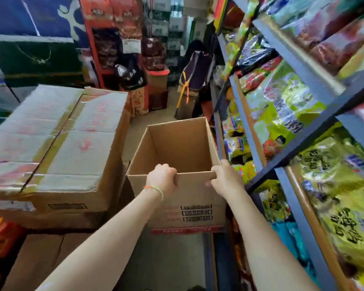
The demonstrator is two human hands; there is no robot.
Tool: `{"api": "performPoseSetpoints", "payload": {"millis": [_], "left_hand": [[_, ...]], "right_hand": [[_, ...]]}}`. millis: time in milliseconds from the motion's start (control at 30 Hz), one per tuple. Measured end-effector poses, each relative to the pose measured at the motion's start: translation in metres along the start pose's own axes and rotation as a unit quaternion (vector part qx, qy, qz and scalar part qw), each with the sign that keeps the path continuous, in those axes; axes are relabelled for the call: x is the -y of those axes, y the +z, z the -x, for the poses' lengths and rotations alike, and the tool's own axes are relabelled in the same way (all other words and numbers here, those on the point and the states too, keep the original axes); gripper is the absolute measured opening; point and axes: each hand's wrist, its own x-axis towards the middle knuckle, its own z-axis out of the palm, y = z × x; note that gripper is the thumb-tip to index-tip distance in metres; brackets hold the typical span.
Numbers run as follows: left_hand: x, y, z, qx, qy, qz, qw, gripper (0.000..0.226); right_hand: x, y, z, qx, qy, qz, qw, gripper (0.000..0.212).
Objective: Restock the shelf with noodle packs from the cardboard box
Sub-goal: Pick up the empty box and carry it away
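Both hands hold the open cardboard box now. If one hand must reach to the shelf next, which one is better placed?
Probably the right hand: it grips the cardboard box rim on the side beside the shelf. The left hand holds the far side.

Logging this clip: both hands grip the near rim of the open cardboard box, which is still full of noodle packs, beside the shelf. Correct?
Not quite. The head view shows the cardboard box with no noodle packs in sight, only bare cardboard inside. The rest holds: left hand and right hand grip its near rim, beside the shelf.
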Motion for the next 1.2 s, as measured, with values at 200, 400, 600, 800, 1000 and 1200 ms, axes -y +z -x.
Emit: {"api": "performPoseSetpoints", "payload": {"millis": [200, 400, 600, 800, 1000, 1200], "left_hand": [[0.032, -0.006, -0.14, -0.008, -0.001, 0.015, 1.0, 0.005], [0.06, -0.012, -0.32, 0.01, -0.014, 0.001, 1.0, 0.006], [0.085, -0.025, -0.464, 0.047, -0.018, -0.013, 0.999, 0.007], [0.126, -0.025, -0.59, 0.068, -0.039, -0.021, 0.997, 0.008], [0.179, -0.01, -0.722, 0.057, -0.077, 0.007, 0.995, 0.014], [0.214, -0.002, -0.814, 0.127, -0.088, 0.051, 0.987, 0.035]], "right_hand": [[0.007, 0.0, -0.141, -0.015, 0.0, -0.009, 1.0, 0.019], [0.006, -0.011, -0.332, 0.021, -0.025, -0.009, 0.999, 0.02], [0.013, -0.033, -0.491, 0.116, -0.025, 0.0, 0.993, 0.027], [0.037, -0.03, -0.629, 0.158, -0.029, -0.037, 0.986, 0.022], [0.071, -0.02, -0.763, 0.141, 0.001, -0.066, 0.988, 0.016], [0.091, -0.014, -0.858, 0.151, 0.006, -0.071, 0.986, 0.033]]}}
